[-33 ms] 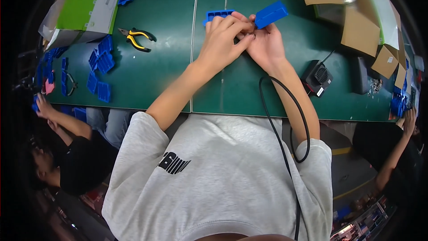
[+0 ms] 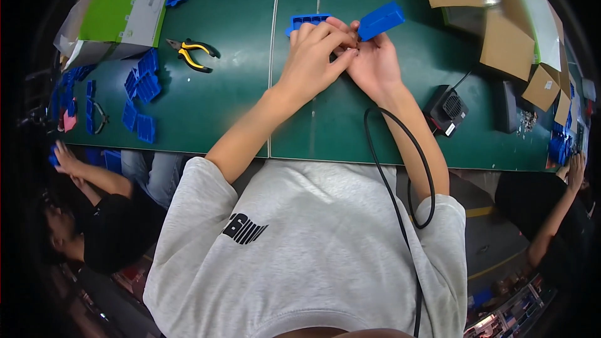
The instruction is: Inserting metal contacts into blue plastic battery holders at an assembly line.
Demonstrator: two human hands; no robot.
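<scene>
My right hand (image 2: 377,67) is turned palm up and holds a flat blue plastic piece (image 2: 382,20), which sticks up past its fingers to the right. Against its fingers, my left hand (image 2: 316,50) is closed in a pinch at the lower end of that piece. Small dark bits show between the fingertips, too small to name. Just beyond my left knuckles lies a blue compartmented plastic tray (image 2: 308,20), partly covered by the hand.
Yellow-black pliers (image 2: 193,55) and several blue plastic parts (image 2: 147,81) lie left on the green table (image 2: 231,106), near a green-white box (image 2: 122,9). To the right are a black device (image 2: 446,109), a black cable (image 2: 400,119) and open cartons (image 2: 507,44). Two co-workers sit at the sides.
My hands and the blue piece stay practically where they were. At far left, the co-worker's hand has shifted slightly.
</scene>
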